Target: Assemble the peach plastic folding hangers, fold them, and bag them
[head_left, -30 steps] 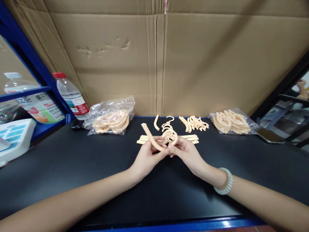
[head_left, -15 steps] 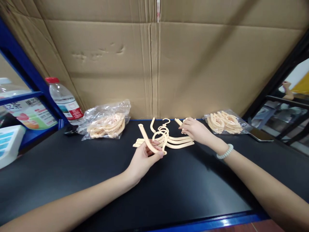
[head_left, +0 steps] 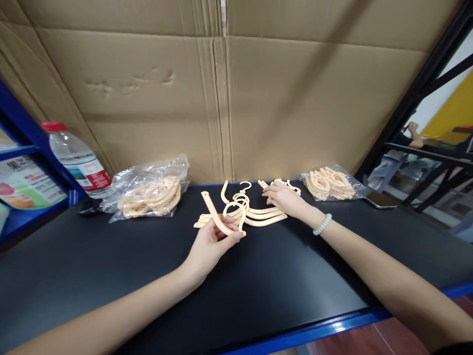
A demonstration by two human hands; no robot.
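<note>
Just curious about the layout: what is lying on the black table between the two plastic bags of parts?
In the head view, between the left bag and the right bag lie loose beige hanger pieces and small hooks; both hands work there.

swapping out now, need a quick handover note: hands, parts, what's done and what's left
Left hand: grip shut on a curved beige plastic hanger arm with a hook ring.
Right hand: on the loose pile of small beige hook pieces; grip unclear.
Finished beige hangers are stacked on the black tabletop.
Two clear bags of parts remain unassembled.
</note>
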